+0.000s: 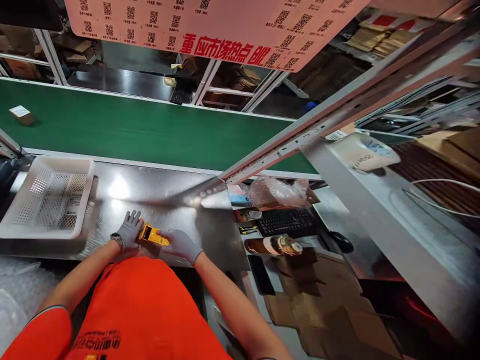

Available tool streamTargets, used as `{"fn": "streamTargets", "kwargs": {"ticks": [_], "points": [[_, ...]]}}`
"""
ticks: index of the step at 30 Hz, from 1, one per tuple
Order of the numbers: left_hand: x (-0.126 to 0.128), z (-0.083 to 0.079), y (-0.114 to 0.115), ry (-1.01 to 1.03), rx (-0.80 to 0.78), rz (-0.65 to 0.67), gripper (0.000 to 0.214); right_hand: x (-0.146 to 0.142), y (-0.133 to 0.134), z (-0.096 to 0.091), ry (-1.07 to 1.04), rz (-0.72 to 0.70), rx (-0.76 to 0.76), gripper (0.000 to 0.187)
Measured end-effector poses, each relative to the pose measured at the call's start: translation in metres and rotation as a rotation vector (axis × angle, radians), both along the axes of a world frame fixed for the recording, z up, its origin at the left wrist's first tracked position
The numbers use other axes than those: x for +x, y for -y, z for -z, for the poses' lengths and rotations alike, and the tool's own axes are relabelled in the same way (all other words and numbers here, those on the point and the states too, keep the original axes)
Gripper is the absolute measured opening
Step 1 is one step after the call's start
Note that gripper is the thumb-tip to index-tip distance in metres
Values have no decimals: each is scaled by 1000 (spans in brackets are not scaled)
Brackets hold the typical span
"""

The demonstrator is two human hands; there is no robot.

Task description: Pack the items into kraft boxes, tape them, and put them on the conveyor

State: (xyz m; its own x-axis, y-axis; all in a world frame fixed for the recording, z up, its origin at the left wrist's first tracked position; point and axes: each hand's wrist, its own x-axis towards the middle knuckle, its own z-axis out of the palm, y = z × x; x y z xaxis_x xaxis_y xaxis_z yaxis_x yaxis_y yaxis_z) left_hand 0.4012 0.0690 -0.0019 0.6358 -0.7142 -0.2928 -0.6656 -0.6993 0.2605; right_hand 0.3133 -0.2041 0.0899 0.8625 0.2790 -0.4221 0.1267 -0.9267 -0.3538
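Observation:
In a grey glove, my right hand (182,244) grips a small yellow item (155,235) with a dark patch on its left part; its exact kind is unclear. The thumb lies over its right end. My left hand (130,230), gloved too, has its fingers stretched out beside the item's left end; whether it touches it I cannot tell. Both hands are low over the near edge of a shiny metal table (172,195). A white perforated plastic basket (87,200) stands to the left of them.
Behind the table runs a green conveyor belt (150,130) carrying a small box (23,116). A slanted metal post (270,150) rises on the right. Beyond lie a keyboard (287,221), a bottle (258,245), a phone (261,275), flattened cardboard (322,295) and a roll (360,152).

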Motion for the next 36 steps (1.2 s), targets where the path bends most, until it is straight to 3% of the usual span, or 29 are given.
{"fn": "streamTargets", "kwargs": {"ticks": [6, 10, 16, 19, 25, 28, 31, 34, 36], "points": [[-8, 14, 15, 43, -38, -30, 104, -12, 15, -18, -37, 2, -82, 69], [-5, 18, 14, 27, -32, -20, 103, -8, 14, -31, -42, -26, -181, 67], [-2, 22, 16, 38, -22, -58, 105, 21, 0, -20, -54, 95, -112, 36], [0, 24, 16, 36, -40, -135, 106, 18, 27, -21, -81, 174, -188, 25], [4, 22, 26, 58, -35, -258, 81, 10, 91, -33, 145, 530, -257, 56], [5, 18, 32, 81, -7, -280, 78, 16, 91, -12, 158, 666, -269, 68], [6, 15, 34, 80, 5, -269, 81, 18, 70, 32, 208, 750, -142, 72], [4, 11, 37, 66, 8, -291, 83, 18, 27, 81, 328, 767, 181, 74], [-1, 8, 43, 38, 21, -325, 81, 20, -8, 106, 262, 731, 417, 74]]}}
